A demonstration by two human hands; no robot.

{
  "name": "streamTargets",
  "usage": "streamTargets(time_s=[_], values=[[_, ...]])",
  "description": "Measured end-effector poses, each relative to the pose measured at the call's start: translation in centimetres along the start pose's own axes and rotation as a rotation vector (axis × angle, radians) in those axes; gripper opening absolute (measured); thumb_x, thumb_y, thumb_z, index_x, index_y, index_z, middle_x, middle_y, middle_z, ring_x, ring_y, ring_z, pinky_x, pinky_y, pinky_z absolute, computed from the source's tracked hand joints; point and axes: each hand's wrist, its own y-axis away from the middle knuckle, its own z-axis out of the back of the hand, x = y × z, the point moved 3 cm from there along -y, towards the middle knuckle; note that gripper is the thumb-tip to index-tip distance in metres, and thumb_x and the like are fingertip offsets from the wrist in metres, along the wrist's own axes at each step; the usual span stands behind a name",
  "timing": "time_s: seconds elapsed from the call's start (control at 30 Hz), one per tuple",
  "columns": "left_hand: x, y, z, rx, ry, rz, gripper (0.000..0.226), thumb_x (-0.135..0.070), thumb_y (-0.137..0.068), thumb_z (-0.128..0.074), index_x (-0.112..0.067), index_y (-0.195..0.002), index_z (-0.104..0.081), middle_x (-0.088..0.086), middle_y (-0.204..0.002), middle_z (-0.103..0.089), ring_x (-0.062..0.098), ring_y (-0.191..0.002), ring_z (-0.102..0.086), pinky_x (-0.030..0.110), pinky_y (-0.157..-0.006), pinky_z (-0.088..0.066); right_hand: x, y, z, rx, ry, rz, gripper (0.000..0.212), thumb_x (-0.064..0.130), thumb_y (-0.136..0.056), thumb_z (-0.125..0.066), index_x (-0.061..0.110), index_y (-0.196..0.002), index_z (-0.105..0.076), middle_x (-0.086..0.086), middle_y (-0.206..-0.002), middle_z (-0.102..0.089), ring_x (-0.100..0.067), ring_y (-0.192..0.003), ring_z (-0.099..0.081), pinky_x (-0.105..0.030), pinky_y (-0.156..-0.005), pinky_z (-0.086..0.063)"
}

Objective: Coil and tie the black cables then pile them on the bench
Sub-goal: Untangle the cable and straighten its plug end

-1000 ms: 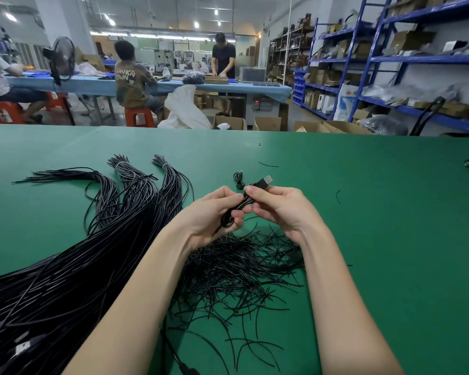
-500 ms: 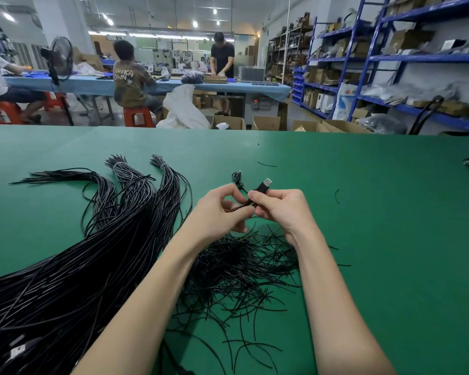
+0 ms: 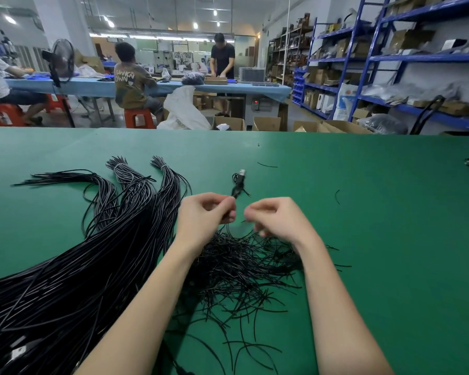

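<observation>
Two hands over bench | left hand: fingers curled, pinching cable | right hand: curled, contents unclear

The bench is plain green. The cables and loose ties are black. The stools are orange-red, the shelves blue.

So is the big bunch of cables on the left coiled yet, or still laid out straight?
Laid out straight. The cable bundle fans long across the green bench, uncoiled, with only band ties near its far ends.
</observation>
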Motion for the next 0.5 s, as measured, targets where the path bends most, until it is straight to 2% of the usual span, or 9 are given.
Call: streamTargets(time_s=[0.07, 0.17, 0.23, 0.3, 0.4, 0.5], values=[[0.5, -0.2, 0.5, -0.037, 0.328, 0.194, 0.009, -0.005, -0.089, -0.073, 0.004, -0.088, -0.072, 0.013, -0.075, -0.074, 0.014, -0.063, -0.07, 0.023, -0.066, -0.06, -0.6, 0.3, -1.0, 0.108, 0.383, 0.009, 0.018, 0.033, -0.079, -0.086, 0.03, -0.096, -0.081, 0.014, -0.091, -0.077, 0.0, -0.086, -0.069, -0.018, -0.081, -0.05], [0.7, -0.5, 0.7, -0.046, 0.598, 0.334, 0.007, -0.003, -0.09, -0.07, 0.003, -0.091, -0.069, 0.009, -0.074, -0.074, 0.01, -0.063, -0.07, 0.021, -0.061, -0.059, -0.4, 0.5, -2.5, 0.126, 0.531, -0.013, 0.01, 0.035, -0.077, -0.087, 0.035, -0.086, -0.082, 0.014, -0.09, -0.076, -0.007, -0.093, -0.068, -0.025, -0.092, -0.052], [0.7, -0.6, 0.6, -0.034, 0.657, 0.373, 0.005, -0.004, -0.09, -0.069, 0.001, -0.091, -0.069, 0.008, -0.074, -0.075, 0.01, -0.064, -0.071, 0.019, -0.059, -0.058, 0.0, 0.4, -2.3, 0.078, 0.568, -0.004, 0.006, 0.037, -0.077, -0.086, 0.037, -0.08, -0.081, 0.012, -0.089, -0.077, -0.011, -0.094, -0.07, -0.033, -0.096, -0.055], [0.8, -0.6, 0.7, -0.028, 0.68, 0.397, 0.005, -0.005, -0.089, -0.07, 0.0, -0.089, -0.068, 0.008, -0.074, -0.075, 0.009, -0.064, -0.072, 0.019, -0.058, -0.058, 0.3, 0.5, -1.6, 0.064, 0.574, 0.007, 0.004, 0.038, -0.078, -0.085, 0.038, -0.079, -0.081, 0.015, -0.088, -0.077, -0.01, -0.094, -0.07, -0.035, -0.097, -0.055], [0.9, -0.6, 0.7, -0.03, 0.707, 0.427, 0.005, -0.005, -0.089, -0.07, -0.001, -0.088, -0.068, 0.008, -0.074, -0.076, 0.01, -0.064, -0.072, 0.019, -0.058, -0.057, 0.6, 0.6, -0.7, 0.027, 0.495, 0.062, 0.002, 0.04, -0.081, -0.081, 0.041, -0.08, -0.08, 0.023, -0.089, -0.076, -0.002, -0.098, -0.067, -0.033, -0.097, -0.053], [0.9, -0.6, 0.6, -0.04, 0.746, 0.471, 0.006, -0.006, -0.09, -0.07, -0.001, -0.086, -0.068, 0.008, -0.074, -0.076, 0.009, -0.064, -0.072, 0.02, -0.056, -0.057, 0.8, 0.6, -0.6, 0.003, 0.4, 0.099, 0.003, 0.041, -0.082, -0.079, 0.039, -0.08, -0.08, 0.026, -0.088, -0.074, 0.004, -0.099, -0.064, -0.029, -0.089, -0.048]])
